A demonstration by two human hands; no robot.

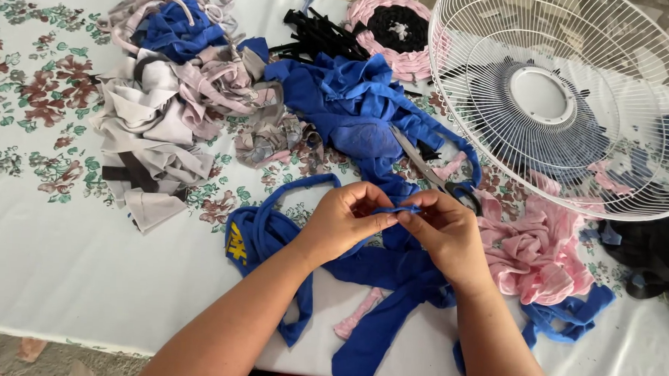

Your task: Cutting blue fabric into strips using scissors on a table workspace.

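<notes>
Both hands meet over the middle of the table: the left hand (345,214) and the right hand (444,229) each pinch the same blue cloth strip (397,210) between thumb and fingertips, fingers curled in, the strip stretched short between them. It looks like the step of joining or knotting strip ends; the next move would likely call for a firm hold on one end while the other is looped or pulled through, with the long tails (374,315) hanging off the table edge kept from tangling. Just behind the right hand lie scissors (435,169), blades on a heap of blue cloth (352,107), handle almost touching the knuckles. To the right sits a pink cloth bundle (536,251), partly under a tilted white fan guard (575,92) that crowds that side. Farther back are a grey and beige scrap pile (159,115), black strips (318,32) and a round pink-and-black mat (396,27), all on a flowered tablecloth (51,222).
</notes>
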